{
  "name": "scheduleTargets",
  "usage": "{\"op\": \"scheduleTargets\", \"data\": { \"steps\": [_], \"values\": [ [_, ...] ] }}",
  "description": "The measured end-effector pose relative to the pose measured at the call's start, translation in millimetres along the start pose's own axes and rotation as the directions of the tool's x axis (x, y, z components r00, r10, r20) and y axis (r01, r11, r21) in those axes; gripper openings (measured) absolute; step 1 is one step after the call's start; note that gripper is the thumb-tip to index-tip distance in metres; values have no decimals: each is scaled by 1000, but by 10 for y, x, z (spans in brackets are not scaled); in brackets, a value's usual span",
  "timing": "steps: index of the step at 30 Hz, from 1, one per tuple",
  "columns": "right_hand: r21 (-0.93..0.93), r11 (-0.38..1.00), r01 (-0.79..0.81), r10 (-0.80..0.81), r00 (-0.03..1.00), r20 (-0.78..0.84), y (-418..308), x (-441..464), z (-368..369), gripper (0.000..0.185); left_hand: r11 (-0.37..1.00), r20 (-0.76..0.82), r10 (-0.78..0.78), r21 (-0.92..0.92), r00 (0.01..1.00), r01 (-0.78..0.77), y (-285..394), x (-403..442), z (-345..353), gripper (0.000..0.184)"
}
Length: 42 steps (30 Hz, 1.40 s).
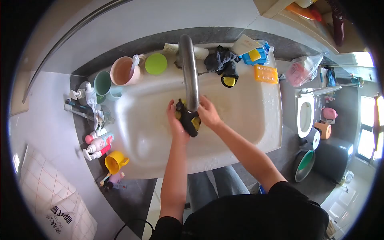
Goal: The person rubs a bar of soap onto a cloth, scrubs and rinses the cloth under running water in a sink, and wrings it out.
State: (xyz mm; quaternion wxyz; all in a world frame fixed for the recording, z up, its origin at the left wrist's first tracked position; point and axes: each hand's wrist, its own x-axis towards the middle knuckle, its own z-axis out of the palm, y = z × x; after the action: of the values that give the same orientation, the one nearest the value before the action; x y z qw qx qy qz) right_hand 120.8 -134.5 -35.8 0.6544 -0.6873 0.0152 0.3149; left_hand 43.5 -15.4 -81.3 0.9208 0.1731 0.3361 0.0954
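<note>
Below the curved metal faucet (189, 72), a black and yellow cloth item (188, 122) is held between both hands over the white sink (240, 120). My left hand (176, 122) is wrapped along the left side of the cloth. On the other side, my right hand (208, 113) grips the cloth's upper right edge close to the faucet's mouth, which hides part of it. Another dark cloth item with a yellow patch (224, 64) lies on the back rim of the sink, right of the faucet.
Along the left rim stand a pink cup (125, 71), a green cup (103, 83), several bottles (99, 144) and a yellow mug (116, 161). An orange soap dish (266, 74) sits at the back right. Beyond the sink is a toilet (305, 116).
</note>
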Motion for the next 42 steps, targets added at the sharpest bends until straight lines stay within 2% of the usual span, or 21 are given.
{"op": "scheduleTargets", "data": {
  "steps": [1, 2, 3, 5, 7, 11, 12, 15, 19, 21, 22, 23, 25, 29, 31, 32, 33, 36, 37, 39, 42],
  "values": [
    [-2, 1000, 1, -1, 1000, -6, 26, -28, 65, 55, 1000, 4, -5, -1, 1000, 5, -83, -8, 69, 53],
    [-7, 999, 47, -48, 998, -45, 48, -47, 143, 57, 945, 54, 156, 281, 986, -165, -151, -38, 171, 54],
    [-13, 995, 94, -95, 992, -80, 60, -39, 209, 58, 784, 146, 295, 528, 944, -327, -208, -70, 267, 54],
    [124, 991, 53, -45, 997, -67, -10, -17, 283, 58, 770, 105, 379, 515, 920, -376, -210, -132, 389, 42],
    [-24, 990, 140, -142, 985, -95, -67, 10, 337, 57, 800, -24, 318, 544, 948, -255, -135, -134, 376, 33],
    [364, 931, -27, 35, 999, -16, -126, -62, 446, 40, 771, -97, 434, 555, 896, -313, -58, -116, 523, 40],
    [433, 901, 2, 67, 987, -143, -195, -103, 537, 33, 775, -102, 442, 544, 891, -322, -46, -112, 543, 47],
    [264, 964, -18, 69, 980, -185, 186, 49, 542, 32, 790, -214, 423, 563, 881, -242, -27, -121, 516, 50],
    [315, 949, -17, 110, 953, -281, 257, 33, 602, 31, 779, -271, 380, 610, 884, -147, -10, -132, 476, 44],
    [366, 923, -120, 244, 918, -312, 299, 78, 564, 32, 517, -133, 369, 852, 920, -84, 34, -73, 442, 37],
    [425, 904, -42, 167, 951, -262, 294, 77, 517, 33, 372, 7, 313, 919, 950, -130, 81, -127, 485, 45],
    [520, 854, -33, 135, 978, -161, 74, -6, 448, 35, 257, 151, 345, 934, 926, -248, 40, -20, 327, 62],
    [608, 781, -147, 171, 985, 18, -14, -55, 341, 40, 33, 295, 510, 932, 808, -361, -14, -108, 225, 62],
    [461, 883, -87, 100, 995, -5, -271, -248, 469, 48, 106, 405, 549, 834, 731, -541, 47, -206, 466, 51],
    [485, 846, -223, 247, 969, 14, -192, -162, 460, 49, 379, 195, 398, 855, 897, -353, 89, -314, 608, 42],
    [463, 873, -154, 198, 979, -48, -215, -129, 499, 45, 278, 203, 409, 901, 890, -333, 90, -283, 563, 42],
    [463, 873, -153, 198, 979, -49, -168, -80, 499, 45, 278, 204, 408, 900, 890, -334, 94, -232, 523, 42],
    [318, 917, -242, 261, 965, -18, -38, -19, 424, 34, 766, 151, 349, 523, 925, -374, 25, -123, 549, 44],
    [317, 918, -240, 258, 966, -18, -33, -7, 449, 34, 766, 152, 350, 522, 924, -376, 52, -104, 519, 44],
    [333, 926, -179, 241, 958, -154, -12, -9, 553, 33, 855, 245, 125, 465, 961, -230, 149, -36, 366, 48],
    [349, 922, -168, 231, 962, -147, -167, -98, 572, 37, 879, 118, 127, 447, 985, -167, 133, -11, 343, 41]
  ]
}}
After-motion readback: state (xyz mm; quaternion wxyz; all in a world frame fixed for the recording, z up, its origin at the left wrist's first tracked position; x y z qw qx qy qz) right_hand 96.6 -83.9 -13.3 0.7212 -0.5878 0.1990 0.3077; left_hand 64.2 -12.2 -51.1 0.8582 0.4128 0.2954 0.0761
